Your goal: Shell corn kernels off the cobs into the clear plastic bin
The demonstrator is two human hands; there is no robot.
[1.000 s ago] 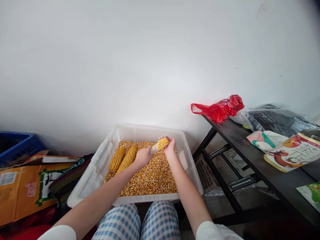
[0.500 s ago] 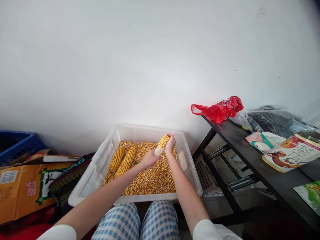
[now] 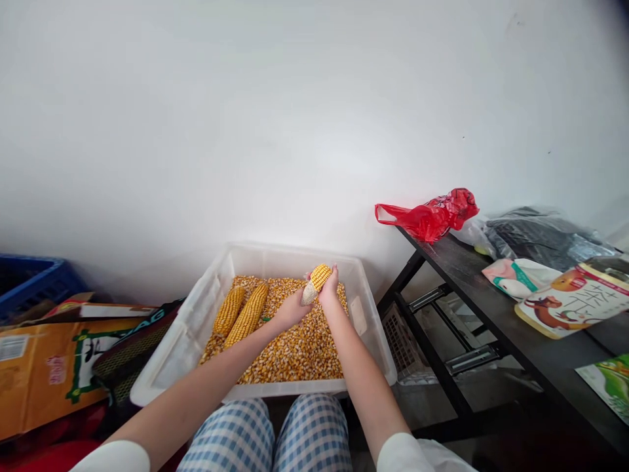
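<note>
Both hands grip one corn cob [image 3: 320, 278] above a bin of loose kernels. Its upper end bears yellow kernels, while the lower end is stripped and pale. My left hand [image 3: 293, 308] is closed around the bare end. Against the kernelled part, my right hand [image 3: 330, 287] is closed along the cob's right side; some of its fingers are hidden behind the cob. Two full corn cobs, one at the left [image 3: 229, 311] and a longer one beside it [image 3: 249, 314], lie on the corn kernels [image 3: 289, 357] inside the translucent plastic bin [image 3: 366, 295].
To the right stands a black table [image 3: 484, 288] with a red plastic bag [image 3: 432, 216], a printed food pouch [image 3: 572, 301] and other packages. At the left are an orange cardboard box [image 3: 44, 380], a dark mesh bag [image 3: 125, 364] and a blue crate [image 3: 46, 288]. A white wall rises behind the bin.
The right hand has turned and shifted slightly down and left along the cob. The left hand has moved a little up and left. The cob remains held between both hands.
</note>
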